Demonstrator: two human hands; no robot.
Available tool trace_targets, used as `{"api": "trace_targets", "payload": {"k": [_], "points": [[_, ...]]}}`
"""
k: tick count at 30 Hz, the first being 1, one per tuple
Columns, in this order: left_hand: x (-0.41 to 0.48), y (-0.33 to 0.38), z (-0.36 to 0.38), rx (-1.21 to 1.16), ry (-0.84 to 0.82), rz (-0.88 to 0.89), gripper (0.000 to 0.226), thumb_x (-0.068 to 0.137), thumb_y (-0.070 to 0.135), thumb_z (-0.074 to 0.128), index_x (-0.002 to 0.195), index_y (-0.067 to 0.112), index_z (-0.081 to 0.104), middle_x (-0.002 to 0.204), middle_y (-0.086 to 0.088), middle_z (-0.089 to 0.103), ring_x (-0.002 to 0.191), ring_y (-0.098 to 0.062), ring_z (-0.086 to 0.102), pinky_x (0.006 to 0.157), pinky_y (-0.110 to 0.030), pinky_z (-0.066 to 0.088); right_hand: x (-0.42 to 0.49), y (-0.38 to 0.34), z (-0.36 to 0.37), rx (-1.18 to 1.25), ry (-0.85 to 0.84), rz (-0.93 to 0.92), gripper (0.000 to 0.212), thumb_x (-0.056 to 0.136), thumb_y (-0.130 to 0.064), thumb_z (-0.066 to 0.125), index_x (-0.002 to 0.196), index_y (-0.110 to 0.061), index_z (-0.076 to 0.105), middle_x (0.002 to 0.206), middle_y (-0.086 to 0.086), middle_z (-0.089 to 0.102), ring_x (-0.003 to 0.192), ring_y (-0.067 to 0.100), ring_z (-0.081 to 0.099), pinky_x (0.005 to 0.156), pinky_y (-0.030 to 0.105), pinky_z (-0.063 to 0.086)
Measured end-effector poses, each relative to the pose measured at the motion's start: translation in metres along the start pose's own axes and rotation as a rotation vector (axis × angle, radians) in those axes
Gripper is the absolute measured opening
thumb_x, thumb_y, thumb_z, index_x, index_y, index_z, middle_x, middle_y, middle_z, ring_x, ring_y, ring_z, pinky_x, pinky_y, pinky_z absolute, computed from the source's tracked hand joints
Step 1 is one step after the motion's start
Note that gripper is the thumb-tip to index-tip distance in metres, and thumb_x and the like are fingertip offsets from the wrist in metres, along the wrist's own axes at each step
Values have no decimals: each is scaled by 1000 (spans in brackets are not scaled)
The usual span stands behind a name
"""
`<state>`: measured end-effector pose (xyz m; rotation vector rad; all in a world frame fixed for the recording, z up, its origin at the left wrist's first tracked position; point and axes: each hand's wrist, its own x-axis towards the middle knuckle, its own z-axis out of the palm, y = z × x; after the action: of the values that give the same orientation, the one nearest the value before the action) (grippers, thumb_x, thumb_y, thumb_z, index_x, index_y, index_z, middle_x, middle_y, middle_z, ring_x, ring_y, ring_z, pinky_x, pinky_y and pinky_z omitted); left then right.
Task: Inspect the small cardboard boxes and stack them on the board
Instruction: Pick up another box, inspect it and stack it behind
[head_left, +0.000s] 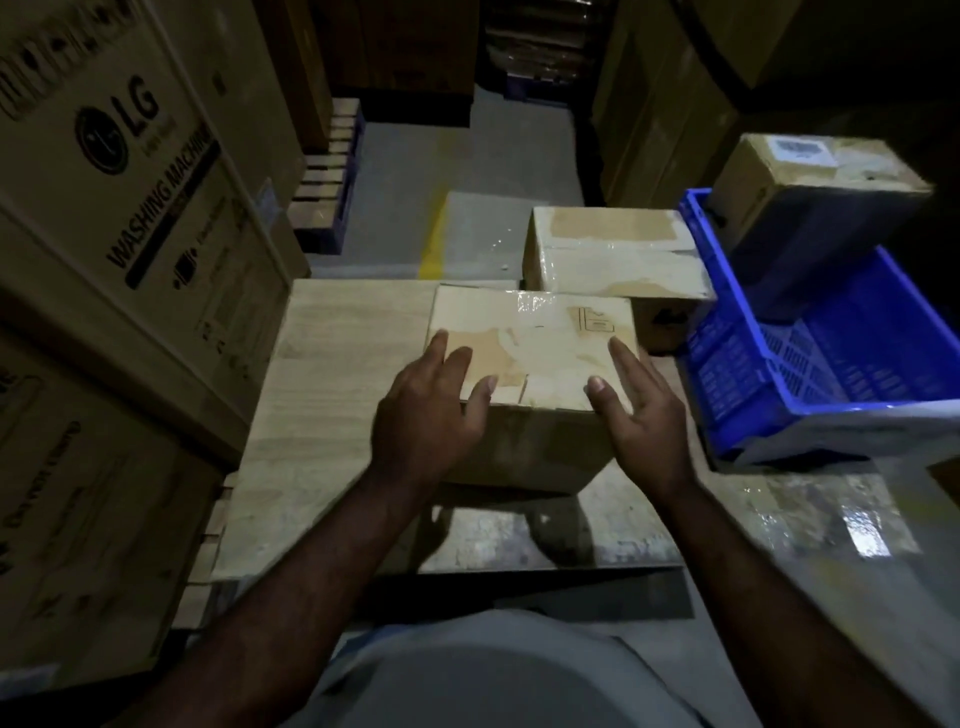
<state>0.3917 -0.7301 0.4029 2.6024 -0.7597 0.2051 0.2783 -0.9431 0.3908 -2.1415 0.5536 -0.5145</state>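
Sitting on the pale wooden board (322, 395), right of centre: small taped cardboard box (535, 343). Left hand (431, 410) flat on its near left top corner, fingers straight. Right hand (641, 415) against the near right edge, fingers extended, thumb on top; neither hand curls round it. Second taped box (613, 254) just behind. Blue crate (831, 374) further right, holding another box (810, 192). Washing-machine carton (130, 208) left.

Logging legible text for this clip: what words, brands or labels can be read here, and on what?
"LG": large carton at left.
"WASHING MACHINE": same carton.
White label on the upper right box: too blurred.
Print on the lower left carton: unreadable.
Mark on the small box on the board: a symbol, no words.
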Motion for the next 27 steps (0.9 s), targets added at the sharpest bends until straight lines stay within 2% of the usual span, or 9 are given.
{"api": "trace_targets", "payload": {"k": [1,3,5,8,10,13,23,27], "points": [[-3,-2,0,35,2,8,51,100,50,49,134,15,63,152,-15,52,130,-39,56,96,-48,53,-1,-2,2,-99,-4,-29,60,105,-44,55,157,-13,45,167,11,33,153,12,26,119,20,30],[-7,-1,0,119,11,52,63,100,56,36,139,12,59,154,-19,48,144,-43,39,108,-54,42,-3,-8,6,-369,18,-129,64,106,-50,44,157,-12,42,171,15,22,160,26,12,124,40,20],[-8,3,2,146,-8,114,73,100,61,30,143,7,55,158,-20,42,151,-41,28,118,-55,30,-7,-18,8,-518,33,-230,66,105,-49,43,157,-9,40,171,15,23,161,28,9,125,46,16],[-12,7,10,177,-99,145,88,98,70,22,154,4,40,164,-19,30,154,-36,22,125,-50,19,-15,-25,14,-636,-66,-232,73,105,-57,37,159,-8,35,169,16,26,159,30,17,124,46,18],[-16,6,14,208,-113,152,93,96,73,26,157,4,33,166,-20,26,155,-36,21,125,-49,18,-19,-24,17,-769,-106,-242,81,104,-64,26,159,-5,34,168,19,30,157,32,24,125,47,20],[-17,6,14,264,-125,161,97,91,72,32,159,3,28,167,-22,22,155,-36,19,125,-48,16,-19,-22,20,-876,-123,-246,89,103,-69,21,159,-2,34,167,21,29,157,33,25,125,47,22],[-22,10,16,292,-109,141,104,88,78,29,160,4,26,167,-22,21,155,-36,19,125,-50,20,-25,-26,16,-904,-186,-237,98,100,-76,11,161,-1,30,168,21,27,157,33,24,126,49,24],[-23,10,12,243,-112,131,100,91,78,25,159,4,29,166,-21,23,155,-35,20,125,-49,20,-26,-33,12,-861,-229,-204,97,99,-74,7,162,-2,25,170,19,21,159,32,17,127,46,16]]}}
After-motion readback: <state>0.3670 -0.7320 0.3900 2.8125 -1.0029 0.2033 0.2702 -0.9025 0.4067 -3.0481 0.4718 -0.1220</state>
